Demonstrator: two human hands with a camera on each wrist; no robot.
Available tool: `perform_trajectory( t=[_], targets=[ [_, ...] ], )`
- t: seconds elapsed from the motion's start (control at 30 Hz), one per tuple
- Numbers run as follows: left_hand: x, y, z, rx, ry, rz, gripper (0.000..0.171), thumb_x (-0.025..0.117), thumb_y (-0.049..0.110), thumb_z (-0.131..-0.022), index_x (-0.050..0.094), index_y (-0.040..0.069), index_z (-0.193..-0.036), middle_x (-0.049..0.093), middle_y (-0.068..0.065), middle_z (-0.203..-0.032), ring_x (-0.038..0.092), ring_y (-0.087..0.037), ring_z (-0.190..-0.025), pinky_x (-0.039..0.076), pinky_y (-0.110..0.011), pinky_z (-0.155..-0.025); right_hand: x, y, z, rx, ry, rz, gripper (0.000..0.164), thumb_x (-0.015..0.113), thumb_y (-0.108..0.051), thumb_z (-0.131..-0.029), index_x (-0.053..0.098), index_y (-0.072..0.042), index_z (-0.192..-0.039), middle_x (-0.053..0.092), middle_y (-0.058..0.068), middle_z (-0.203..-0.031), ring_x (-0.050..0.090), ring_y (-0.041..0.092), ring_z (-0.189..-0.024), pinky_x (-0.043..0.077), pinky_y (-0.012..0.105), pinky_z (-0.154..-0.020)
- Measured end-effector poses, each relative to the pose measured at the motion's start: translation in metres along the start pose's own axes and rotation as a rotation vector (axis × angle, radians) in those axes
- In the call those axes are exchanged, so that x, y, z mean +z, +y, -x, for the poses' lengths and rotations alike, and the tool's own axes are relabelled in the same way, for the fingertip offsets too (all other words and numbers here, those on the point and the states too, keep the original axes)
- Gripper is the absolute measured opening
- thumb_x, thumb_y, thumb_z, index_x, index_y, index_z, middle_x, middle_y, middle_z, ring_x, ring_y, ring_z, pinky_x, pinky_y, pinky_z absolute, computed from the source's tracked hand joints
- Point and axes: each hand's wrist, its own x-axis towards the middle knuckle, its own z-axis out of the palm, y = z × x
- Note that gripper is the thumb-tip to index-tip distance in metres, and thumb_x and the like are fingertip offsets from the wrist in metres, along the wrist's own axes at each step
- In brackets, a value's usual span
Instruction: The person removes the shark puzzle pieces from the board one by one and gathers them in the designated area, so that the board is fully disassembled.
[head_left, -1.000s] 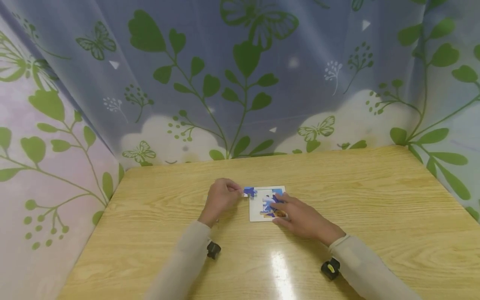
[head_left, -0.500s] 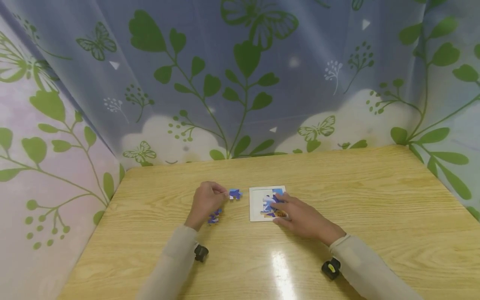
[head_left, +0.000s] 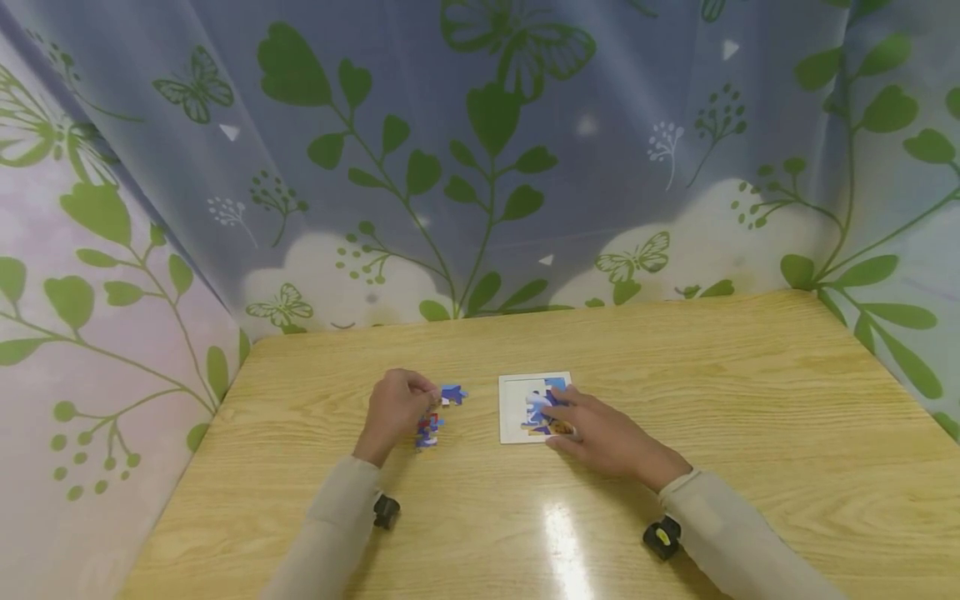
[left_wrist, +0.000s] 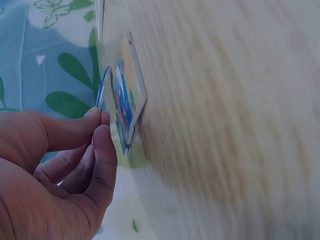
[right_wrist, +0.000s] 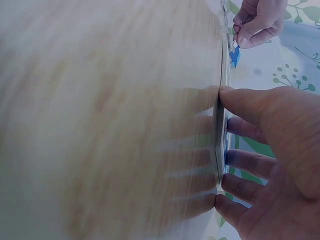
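Between thumb and fingertips, my left hand pinches a blue jigsaw piece left of the puzzle tray. The left wrist view shows this jigsaw piece nearly edge-on. Just below the hand lie loose jigsaw pieces, blue with some red, partly overlapped by it. The square white puzzle tray has joined blue and orange pieces on its right side, while its left side is bare. My right hand rests with spread fingers over the tray's right edge and hides part of the picture.
The light wooden table carries the tray and pieces. A patterned curtain with leaves and butterflies rises behind it. Dark wrist-worn devices sit at both cuffs.
My left hand has drawn back leftward from the tray's upper left corner, carrying the blue jigsaw piece. Loose pieces have come into view beside it. My right hand has stayed in place.
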Motion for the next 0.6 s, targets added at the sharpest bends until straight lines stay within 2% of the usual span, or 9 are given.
perform_trajectory(
  t=[0.33, 0.6],
  targets=[
    [-0.0009, -0.0004, -0.0005, -0.011, -0.010, -0.011, 0.008, 0.078, 0.011, -0.089, 0.077, 0.005, -0.084, 0.072, -0.005, -0.075, 0.063, -0.017, -0.060, 0.049, -0.027, -0.052, 0.0019, 0.0020, -0.0002, 0.000, -0.008, -0.010, 0.048, 0.063, -0.025, -0.102, 0.056, 0.002, -0.141, 0.042, 0.030, -0.151, 0.036, 0.051, -0.140, 0.038, 0.060, -0.109],
    [-0.0001, -0.0005, -0.0010, 0.036, 0.009, -0.040, 0.008, 0.079, 0.010, -0.088, 0.078, 0.005, -0.082, 0.074, -0.004, -0.076, 0.064, -0.016, -0.060, 0.051, -0.029, -0.055, 0.0018, 0.0021, 0.0002, -0.001, -0.008, -0.013, 0.048, 0.063, -0.025, -0.102, 0.056, 0.002, -0.141, 0.041, 0.030, -0.151, 0.036, 0.051, -0.140, 0.037, 0.060, -0.109]
  ],
)
